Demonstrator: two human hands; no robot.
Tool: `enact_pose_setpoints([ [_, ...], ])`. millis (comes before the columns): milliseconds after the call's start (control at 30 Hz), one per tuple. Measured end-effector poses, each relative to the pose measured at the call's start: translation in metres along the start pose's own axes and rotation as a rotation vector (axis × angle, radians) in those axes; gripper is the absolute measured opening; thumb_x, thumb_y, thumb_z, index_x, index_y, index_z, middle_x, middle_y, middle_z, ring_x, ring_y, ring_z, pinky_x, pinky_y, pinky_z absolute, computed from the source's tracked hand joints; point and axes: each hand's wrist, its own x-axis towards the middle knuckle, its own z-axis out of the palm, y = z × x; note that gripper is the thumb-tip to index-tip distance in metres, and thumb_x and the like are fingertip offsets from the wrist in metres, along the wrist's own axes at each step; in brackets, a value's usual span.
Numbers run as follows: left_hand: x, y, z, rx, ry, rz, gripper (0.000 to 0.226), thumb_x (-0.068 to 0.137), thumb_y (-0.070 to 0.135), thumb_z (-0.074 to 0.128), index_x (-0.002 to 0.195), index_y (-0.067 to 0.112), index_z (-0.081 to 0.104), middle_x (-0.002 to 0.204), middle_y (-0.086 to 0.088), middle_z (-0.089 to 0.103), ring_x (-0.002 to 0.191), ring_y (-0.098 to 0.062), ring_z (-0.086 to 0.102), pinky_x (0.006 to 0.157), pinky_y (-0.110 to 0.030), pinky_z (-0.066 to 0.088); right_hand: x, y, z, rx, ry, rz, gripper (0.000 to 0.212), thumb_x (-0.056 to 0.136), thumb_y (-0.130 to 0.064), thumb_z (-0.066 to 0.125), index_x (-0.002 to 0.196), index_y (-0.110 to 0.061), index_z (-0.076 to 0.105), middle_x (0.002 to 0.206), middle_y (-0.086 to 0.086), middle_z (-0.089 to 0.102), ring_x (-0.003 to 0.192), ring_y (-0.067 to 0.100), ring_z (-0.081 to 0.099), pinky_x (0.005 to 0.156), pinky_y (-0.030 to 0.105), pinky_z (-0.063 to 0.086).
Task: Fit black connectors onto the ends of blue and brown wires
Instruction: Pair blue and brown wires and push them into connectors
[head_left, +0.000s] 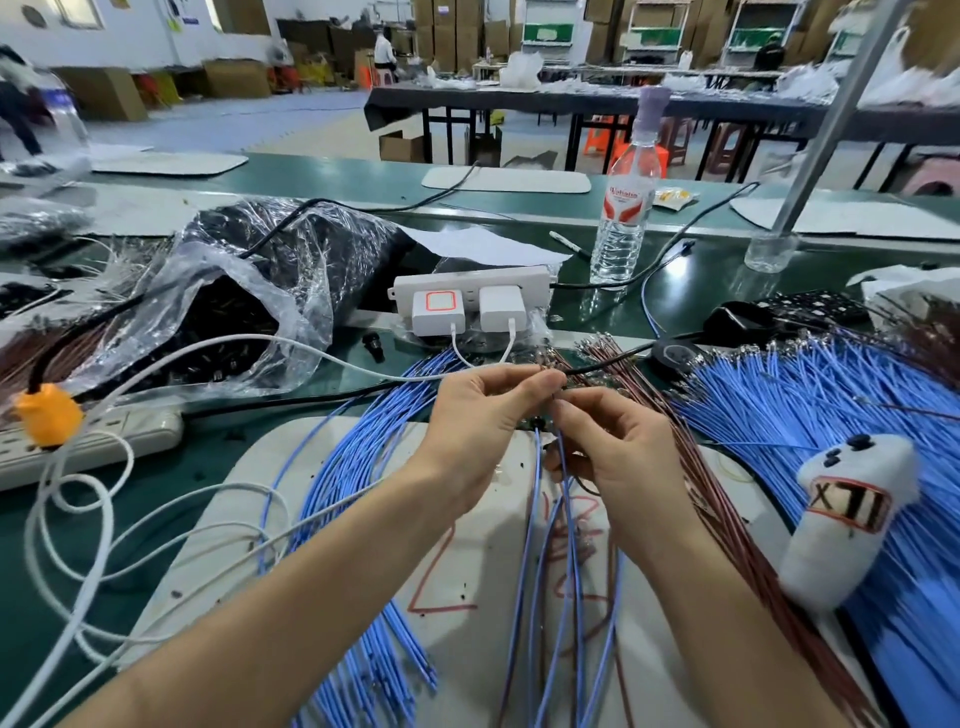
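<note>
Blue wires (534, 493) are pinched in the right hand (618, 447) near the front edge of the worktop (701, 280). A small thing (555, 391), too blurred to name, is pinched by the left hand (483, 421).

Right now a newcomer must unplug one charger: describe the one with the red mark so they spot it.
Look at the white power strip on the green bench, just left of the water bottle. Two white chargers plug into its front; the left charger alone bears a red square outline.

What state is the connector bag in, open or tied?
Open: the plastic bag lies with its mouth gaping, black connectors showing inside.
</note>
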Motion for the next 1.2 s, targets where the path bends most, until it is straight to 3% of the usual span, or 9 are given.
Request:
enact_pose_setpoints([
  [167, 0.025, 0.054, -0.001, -0.094, 0.055, 0.042, 0.011, 0.071, 0.009, 0.070, 0.080, 0.005, 0.068, 0.071, 0.000, 0.071, 0.072, -0.008, 0.064, 0.072, -0.016, 0.054, -0.002, -0.008, -0.001, -0.089, -0.204, 0.020, 0.015, 0.077, -0.021, 0.069, 0.078, -0.006, 0.073, 0.059, 0.005, 0.059, 0.048, 0.015, 0.058, 0.051, 0.025, 0.051],
  [300, 0.055, 0.100, -0.007, -0.158, 0.104, 0.198, 0.010, 0.069, 0.011, 0.071, 0.076, 0.007, 0.066, 0.076, -0.002, 0.072, 0.081, -0.012, 0.066, 0.073, -0.017, 0.054, -0.004, -0.013, 0.000, -0.143, -0.415, 0.084, 0.015, 0.090, -0.004, 0.058, 0.078, -0.009, 0.065, 0.063, 0.000, 0.062, 0.056, 0.014, 0.061, 0.057, 0.026, 0.054],
  [367, 0.081, 0.114, -0.014, -0.163, 0.237, 0.245, 0.011, 0.074, 0.012, 0.073, 0.078, 0.008, 0.064, 0.083, -0.004, 0.070, 0.088, -0.015, 0.066, 0.078, -0.020, 0.053, -0.007, -0.013, 0.004, -0.128, -0.498, 0.139, 0.018, 0.094, -0.003, 0.051, 0.079, -0.007, 0.060, 0.065, 0.001, 0.062, 0.057, 0.015, 0.062, 0.056, 0.027, 0.052],
  [533, 0.136, 0.124, -0.066, -0.082, 0.653, 0.231, 0.020, 0.082, 0.016, 0.074, 0.080, 0.012, 0.054, 0.081, -0.001, 0.064, 0.078, -0.011, 0.063, 0.058, -0.016, 0.049, -0.007, -0.012, 0.007, -0.157, -0.480, 0.140, 0.030, 0.101, -0.011, 0.041, 0.075, -0.009, 0.056, 0.065, 0.003, 0.062, 0.061, 0.016, 0.056, 0.057, 0.024, 0.043],
  [633, 0.147, 0.106, -0.087, -0.032, 0.726, 0.134, 0.023, 0.082, 0.015, 0.074, 0.088, 0.009, 0.054, 0.075, 0.000, 0.059, 0.073, -0.014, 0.060, 0.074, -0.028, 0.057, -0.005, -0.009, 0.007, -0.101, -0.399, 0.219, 0.034, 0.103, -0.014, 0.035, 0.071, -0.011, 0.046, 0.050, 0.000, 0.045, 0.045, 0.013, 0.035, 0.044, 0.020, 0.027],
  [767, 0.115, 0.075, -0.072, 0.128, 0.557, 0.132, 0.017, 0.090, 0.005, 0.063, 0.107, 0.003, 0.064, 0.082, 0.002, 0.063, 0.083, -0.011, 0.062, 0.073, -0.019, 0.054, 0.000, -0.008, 0.003, 0.243, -0.186, 0.296, 0.035, 0.102, -0.015, 0.034, 0.068, -0.011, 0.043, 0.045, -0.004, 0.026, 0.038, 0.008, 0.017, 0.035, 0.015, 0.017],
  [933, 0.012, 0.002, -0.019, 0.332, 0.042, 0.325, 0.037, 0.094, -0.004, 0.052, 0.106, 0.028, 0.066, 0.099, -0.003, 0.071, 0.085, -0.011, 0.071, 0.079, -0.020, 0.055, 0.007, -0.011, -0.011, 0.415, -0.012, 0.251, 0.017, 0.085, -0.024, 0.055, 0.080, -0.011, 0.065, 0.057, -0.006, 0.050, 0.037, 0.003, 0.031, 0.039, 0.014, 0.027],
  [1033, -0.010, -0.023, -0.013, 0.348, -0.021, 0.380, 0.040, 0.090, 0.003, 0.057, 0.116, 0.033, 0.058, 0.102, 0.004, 0.072, 0.089, -0.007, 0.068, 0.079, -0.018, 0.051, 0.008, -0.009, -0.012, 0.384, 0.041, 0.256, 0.019, 0.073, -0.026, 0.061, 0.079, -0.012, 0.073, 0.063, -0.004, 0.053, 0.038, 0.003, 0.031, 0.043, 0.015, 0.026],
  [1200, -0.008, -0.032, -0.027, 0.397, -0.099, 0.419, 0.037, 0.088, 0.001, 0.062, 0.115, 0.027, 0.063, 0.108, 0.009, 0.072, 0.105, -0.006, 0.065, 0.088, -0.016, 0.047, 0.010, -0.006, -0.009, 0.437, 0.046, 0.221, 0.020, 0.072, -0.013, 0.060, 0.090, -0.005, 0.063, 0.062, 0.006, 0.052, 0.039, 0.008, 0.047, 0.037, 0.015, 0.040],
])
